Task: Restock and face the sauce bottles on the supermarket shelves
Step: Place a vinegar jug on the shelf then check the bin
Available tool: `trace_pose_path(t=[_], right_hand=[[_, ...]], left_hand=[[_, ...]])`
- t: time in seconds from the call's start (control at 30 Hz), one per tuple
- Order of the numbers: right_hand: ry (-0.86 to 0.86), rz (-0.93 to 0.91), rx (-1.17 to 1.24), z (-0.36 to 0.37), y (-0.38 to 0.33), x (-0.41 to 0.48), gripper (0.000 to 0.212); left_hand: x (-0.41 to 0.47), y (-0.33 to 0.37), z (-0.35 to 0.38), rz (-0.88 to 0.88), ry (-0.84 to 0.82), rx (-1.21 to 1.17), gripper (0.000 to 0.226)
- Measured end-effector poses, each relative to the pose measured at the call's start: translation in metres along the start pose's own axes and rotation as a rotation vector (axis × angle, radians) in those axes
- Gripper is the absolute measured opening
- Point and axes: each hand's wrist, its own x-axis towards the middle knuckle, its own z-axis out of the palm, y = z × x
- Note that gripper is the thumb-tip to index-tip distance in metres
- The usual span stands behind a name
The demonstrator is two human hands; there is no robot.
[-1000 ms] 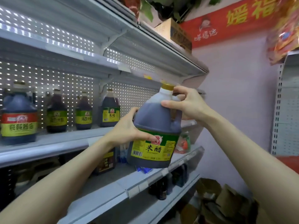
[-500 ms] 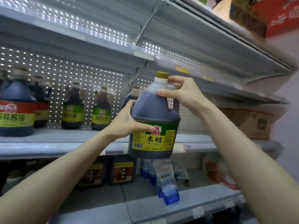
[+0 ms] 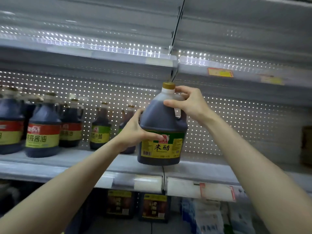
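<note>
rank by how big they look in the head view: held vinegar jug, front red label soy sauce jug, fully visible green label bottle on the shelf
1. held vinegar jug: largest, but nearest the camera, so its true lead is unsure
2. red-label soy sauce jug
3. green-label bottle: clearly smallest

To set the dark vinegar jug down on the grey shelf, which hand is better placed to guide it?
Probably the left hand: it holds the dark plastic vinegar jug low on its body, beside the label, near the grey metal shelf. The right hand only grips near the gold cap.
</note>
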Motion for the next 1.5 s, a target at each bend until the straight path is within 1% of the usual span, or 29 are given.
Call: trace_pose_path(t=[0.17,0.4,0.43,0.5,0.53,0.63,0.77,0.83,0.9,0.93,1.03,1.1,1.17,1.23,1.3,1.37,1.43,1.5], right_hand=[[-0.014,0.020,0.051,0.005,0.019,0.011,0.033],[-0.016,0.045,0.073,0.000,0.034,0.013,0.028],[-0.009,0.050,0.071,0.000,0.037,0.014,0.030],[0.011,0.078,0.067,0.000,0.045,0.018,0.040],[0.016,0.093,0.073,0.001,0.047,0.020,0.042],[0.008,0.102,0.091,0.004,0.056,0.020,0.031],[0.043,0.127,0.112,0.008,0.069,0.021,0.031],[0.037,0.152,0.121,0.010,0.075,0.023,0.037],[0.028,0.190,0.130,0.014,0.082,0.023,0.048],[0.029,0.203,0.151,0.015,0.084,0.022,0.050],[0.056,0.210,0.216,0.015,0.089,0.011,0.047],[0.071,0.227,0.273,0.016,0.090,-0.006,0.044],[0.072,0.264,0.321,0.022,0.097,-0.028,0.036],[0.083,0.312,0.360,0.031,0.107,-0.046,0.038],[0.099,0.379,0.449,0.041,0.114,-0.060,0.035],[0.123,0.422,0.489,0.049,0.119,-0.069,0.032],[0.151,0.431,0.490,0.057,0.122,-0.077,0.028],[0.177,0.457,0.508,0.062,0.123,-0.082,0.025]], left_hand=[[0.008,-0.011,-0.001,-0.066,-0.016,-0.009,0.086],[0.013,-0.016,0.010,-0.086,-0.049,-0.015,0.081],[0.014,-0.016,0.011,-0.091,-0.054,-0.015,0.078],[0.015,-0.017,0.013,-0.104,-0.064,-0.031,0.074],[0.015,-0.019,0.014,-0.108,-0.068,-0.042,0.073],[0.016,-0.027,0.016,-0.121,-0.077,-0.067,0.073],[0.018,-0.035,0.019,-0.120,-0.078,-0.111,0.075],[0.018,-0.039,0.021,-0.120,-0.067,-0.134,0.076],[0.018,-0.043,0.024,-0.123,-0.055,-0.158,0.072],[0.018,-0.045,0.025,-0.125,-0.050,-0.165,0.069],[0.017,-0.048,0.028,-0.129,-0.050,-0.191,0.064],[0.014,-0.051,0.029,-0.132,-0.053,-0.203,0.066],[0.010,-0.057,0.033,-0.129,-0.040,-0.223,0.068],[0.006,-0.065,0.038,-0.144,-0.013,-0.237,0.068],[0.003,-0.072,0.043,-0.175,-0.001,-0.259,0.068],[0.004,-0.077,0.044,-0.198,-0.002,-0.275,0.067],[0.006,-0.081,0.043,-0.209,-0.020,-0.271,0.075],[0.008,-0.084,0.041,-0.223,-0.037,-0.255,0.089]])
